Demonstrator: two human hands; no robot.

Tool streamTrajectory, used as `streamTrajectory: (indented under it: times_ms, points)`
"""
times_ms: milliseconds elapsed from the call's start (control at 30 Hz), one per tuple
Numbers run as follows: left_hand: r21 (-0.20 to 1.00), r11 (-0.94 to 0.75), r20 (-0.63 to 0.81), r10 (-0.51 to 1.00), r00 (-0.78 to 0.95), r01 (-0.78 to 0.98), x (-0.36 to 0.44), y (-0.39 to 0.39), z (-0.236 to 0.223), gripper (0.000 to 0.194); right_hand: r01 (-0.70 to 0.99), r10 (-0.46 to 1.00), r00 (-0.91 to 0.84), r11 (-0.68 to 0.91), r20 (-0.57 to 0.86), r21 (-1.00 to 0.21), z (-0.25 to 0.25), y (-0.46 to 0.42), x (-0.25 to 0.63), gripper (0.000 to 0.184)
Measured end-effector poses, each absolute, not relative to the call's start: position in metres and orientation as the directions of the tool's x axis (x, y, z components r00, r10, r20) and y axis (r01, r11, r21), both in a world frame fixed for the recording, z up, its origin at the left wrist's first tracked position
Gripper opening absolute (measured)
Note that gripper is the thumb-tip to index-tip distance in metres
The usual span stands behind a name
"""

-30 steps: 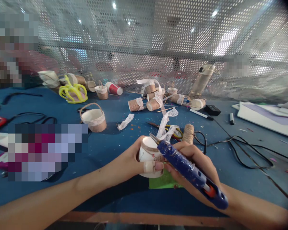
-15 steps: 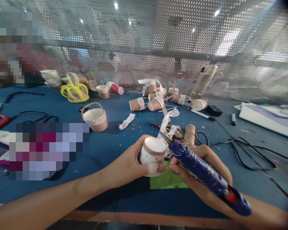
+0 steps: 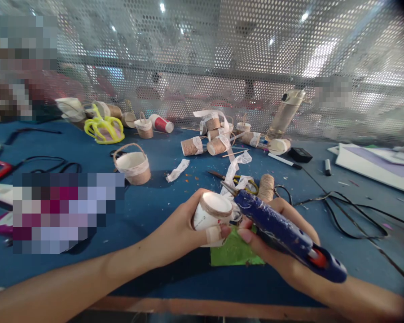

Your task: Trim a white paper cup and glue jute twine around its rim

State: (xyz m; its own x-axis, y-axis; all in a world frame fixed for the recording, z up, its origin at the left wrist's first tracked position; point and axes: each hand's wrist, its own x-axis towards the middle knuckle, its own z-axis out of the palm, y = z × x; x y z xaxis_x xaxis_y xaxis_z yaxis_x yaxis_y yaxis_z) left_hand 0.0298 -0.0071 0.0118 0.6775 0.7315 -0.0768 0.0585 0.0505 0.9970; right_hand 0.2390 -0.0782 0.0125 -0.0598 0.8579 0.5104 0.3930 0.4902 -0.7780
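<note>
My left hand (image 3: 185,224) is closed around a small white paper cup (image 3: 205,220) with a band of brown twine below its rim. A strip of tape or bandage wraps the left thumb. In my right hand (image 3: 283,242) is a blue glue gun (image 3: 276,224), its metal nozzle pointing up and left, just above and beside the cup. The right fingertips are close to the cup's right side. A green sheet (image 3: 235,251) lies under both hands. Behind them are white lace ribbon (image 3: 235,168), scissors (image 3: 251,185) and a twine spool (image 3: 265,187).
A twine-and-lace basket (image 3: 134,168) stands at left. Several twine-covered cups (image 3: 218,144) pile up near the perforated metal screen (image 3: 175,54). Black cords (image 3: 350,215) cross the right side, near a clear bottle (image 3: 286,114) and white sheets (image 3: 370,163). The table's front edge (image 3: 188,306) is close.
The glue gun has shifted slightly left, and its rear end has risen. The left hand and cup have moved a little left, with the cup tilted slightly more.
</note>
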Motion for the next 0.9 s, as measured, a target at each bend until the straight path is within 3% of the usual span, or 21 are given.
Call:
streamTrajectory:
  times_ms: [433,900]
  points:
    - [0.967,0.252,-0.144,0.674,0.725,-0.043,0.03,-0.0115,0.012,0.038,0.258,0.898,-0.029,0.431,0.439,-0.864,0.0135,-0.0739,0.236,0.021]
    - [0.976,0.218,-0.133,0.645,0.753,-0.014,0.0278,-0.0096,0.0117,0.041,0.247,0.919,-0.015,0.386,0.394,-0.889,0.0147,-0.0727,0.2358,0.019]
